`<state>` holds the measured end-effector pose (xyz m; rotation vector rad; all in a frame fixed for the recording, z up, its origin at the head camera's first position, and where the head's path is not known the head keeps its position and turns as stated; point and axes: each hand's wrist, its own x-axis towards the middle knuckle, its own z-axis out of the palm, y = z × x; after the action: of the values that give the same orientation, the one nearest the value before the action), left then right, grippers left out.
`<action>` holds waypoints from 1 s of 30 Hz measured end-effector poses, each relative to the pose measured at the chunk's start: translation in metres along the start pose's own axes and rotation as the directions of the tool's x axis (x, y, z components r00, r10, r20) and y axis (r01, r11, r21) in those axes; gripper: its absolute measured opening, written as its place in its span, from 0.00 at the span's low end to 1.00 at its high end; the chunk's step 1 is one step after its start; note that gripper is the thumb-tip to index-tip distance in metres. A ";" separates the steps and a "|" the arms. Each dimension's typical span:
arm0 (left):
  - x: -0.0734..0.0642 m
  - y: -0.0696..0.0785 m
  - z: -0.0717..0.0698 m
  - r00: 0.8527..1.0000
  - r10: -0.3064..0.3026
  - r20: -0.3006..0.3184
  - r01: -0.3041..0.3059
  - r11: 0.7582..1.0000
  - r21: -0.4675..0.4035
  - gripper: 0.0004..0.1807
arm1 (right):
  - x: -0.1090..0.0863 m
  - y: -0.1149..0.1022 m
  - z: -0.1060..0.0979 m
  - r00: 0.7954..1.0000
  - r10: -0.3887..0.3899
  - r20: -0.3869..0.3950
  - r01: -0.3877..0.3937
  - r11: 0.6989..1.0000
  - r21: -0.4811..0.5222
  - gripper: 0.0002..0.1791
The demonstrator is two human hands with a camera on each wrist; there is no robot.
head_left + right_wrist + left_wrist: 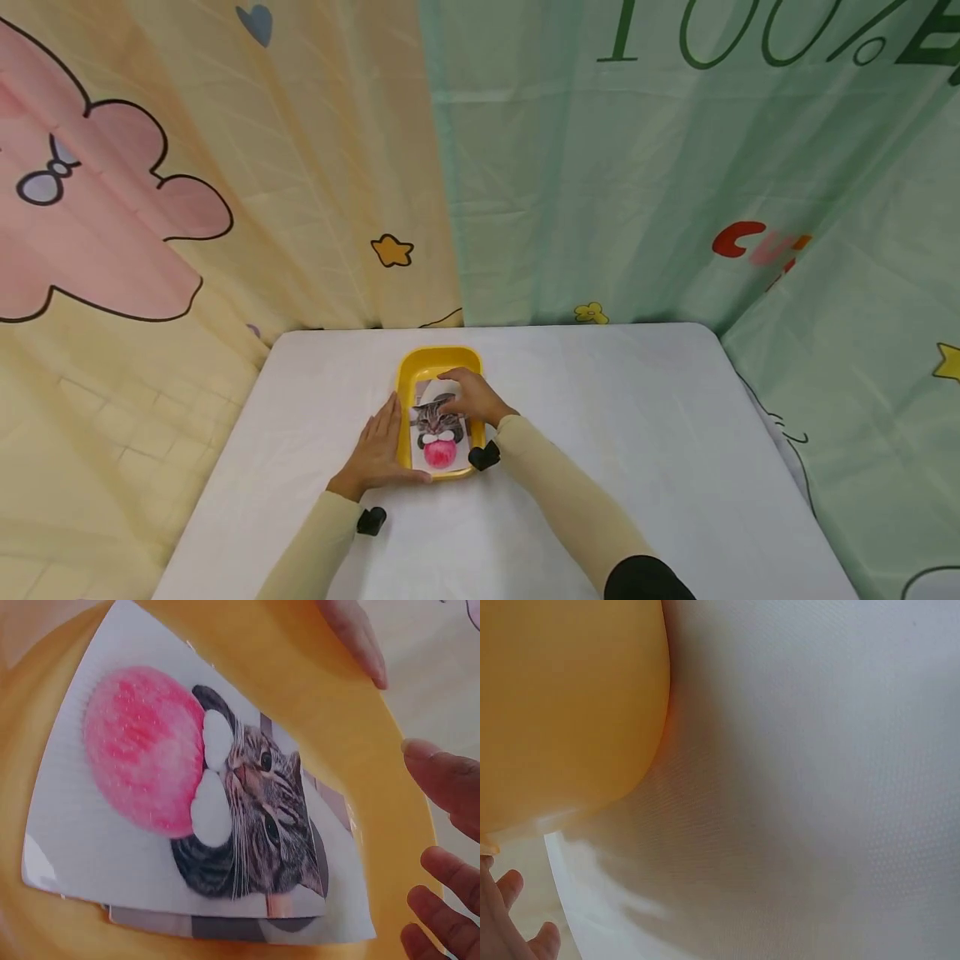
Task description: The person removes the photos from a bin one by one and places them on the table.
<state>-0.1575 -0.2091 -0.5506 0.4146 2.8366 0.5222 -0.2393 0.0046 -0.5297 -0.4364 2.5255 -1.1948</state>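
A yellow tray (438, 354) lies on the white table, its long sides running away from me. In it is a cat picture card (135, 870), which shows a tabby cat and a pink fluffy ball. At least one more card (352, 885) peeks out from underneath. My left hand (382, 450) rests against the tray's left side with straight fingers, its thumb along the near edge. Over the right part of the tray hovers my right hand (476, 398), fingers and thumb spread apart with nothing between them. The tray's curved wall (570, 705) fills a corner of the left wrist view.
White cloth covers the table (637, 450), which stands against printed curtains (585, 183) at the back and sides. Black wrist pieces (371, 521) sit by both wrists, the right one close to the tray's near right corner.
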 end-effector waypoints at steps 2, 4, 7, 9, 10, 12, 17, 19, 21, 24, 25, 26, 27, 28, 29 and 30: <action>0.000 0.000 0.000 1.000 0.001 0.007 -0.001 1.000 0.014 0.81 | 0.000 -0.002 0.006 1.000 0.023 0.000 -0.023 1.000 0.009 0.32; -0.001 0.000 0.000 1.000 0.002 0.019 -0.002 0.999 0.032 0.81 | -0.001 -0.004 0.012 1.000 0.028 -0.009 -0.028 0.999 0.043 0.32; -0.003 0.001 -0.001 1.000 0.010 0.022 -0.011 0.999 0.048 0.80 | -0.001 -0.007 0.019 0.999 0.021 -0.029 -0.018 0.996 0.090 0.31; -0.004 0.001 -0.002 1.000 0.014 0.019 -0.015 0.999 0.048 0.79 | -0.001 -0.009 0.024 0.999 0.027 -0.043 -0.022 0.993 0.114 0.31; -0.004 0.001 -0.003 1.000 0.018 0.017 -0.019 0.999 0.044 0.79 | 0.000 -0.010 0.025 0.998 0.038 -0.046 -0.032 0.993 0.116 0.31; -0.003 0.001 -0.004 1.000 0.019 0.021 -0.020 0.999 0.036 0.79 | 0.003 -0.010 0.029 0.996 0.070 -0.053 -0.065 0.994 0.086 0.31; 0.002 -0.003 -0.002 0.999 0.031 0.018 -0.031 0.999 0.028 0.79 | 0.008 -0.012 0.033 0.986 0.154 -0.060 -0.154 0.988 0.010 0.32; 0.003 -0.004 -0.002 0.999 0.031 0.019 -0.031 0.999 0.024 0.79 | 0.009 -0.012 0.035 0.983 0.173 -0.061 -0.176 0.983 -0.052 0.32; 0.004 -0.003 -0.002 0.999 0.028 0.018 -0.029 1.000 0.008 0.79 | 0.011 -0.012 0.037 0.981 0.183 -0.065 -0.190 0.974 -0.122 0.32; 0.004 -0.001 -0.003 0.999 0.005 0.044 -0.005 1.000 0.000 0.80 | 0.009 -0.012 0.039 0.981 0.184 -0.058 -0.192 0.959 -0.206 0.30; 0.003 -0.001 -0.004 0.999 0.003 0.042 -0.003 1.000 -0.006 0.80 | 0.008 -0.012 0.039 0.982 0.183 -0.055 -0.191 0.956 -0.221 0.30; 0.002 0.000 -0.004 0.999 0.001 0.043 -0.001 1.000 -0.008 0.80 | 0.007 -0.012 0.039 0.983 0.177 -0.052 -0.184 0.955 -0.233 0.29; 0.002 0.000 -0.004 0.999 0.000 0.043 0.001 1.000 -0.008 0.81 | 0.006 -0.012 0.039 0.984 0.169 -0.050 -0.177 0.953 -0.246 0.29; 0.002 0.000 -0.005 0.999 -0.003 0.045 0.003 1.000 -0.003 0.81 | 0.005 -0.012 0.039 0.986 0.160 -0.051 -0.168 0.952 -0.254 0.29; 0.002 0.000 -0.005 0.999 -0.003 0.044 0.003 1.000 -0.001 0.80 | 0.005 -0.012 0.039 0.987 0.150 -0.053 -0.158 0.952 -0.263 0.28; 0.002 0.000 -0.005 0.999 -0.002 0.042 0.002 1.000 -0.005 0.80 | 0.005 -0.011 0.039 0.988 0.140 -0.057 -0.150 0.950 -0.272 0.27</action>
<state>-0.1605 -0.2101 -0.5463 0.4166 2.7944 0.5138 -0.2268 -0.0314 -0.5451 -0.2867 2.7136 -0.8074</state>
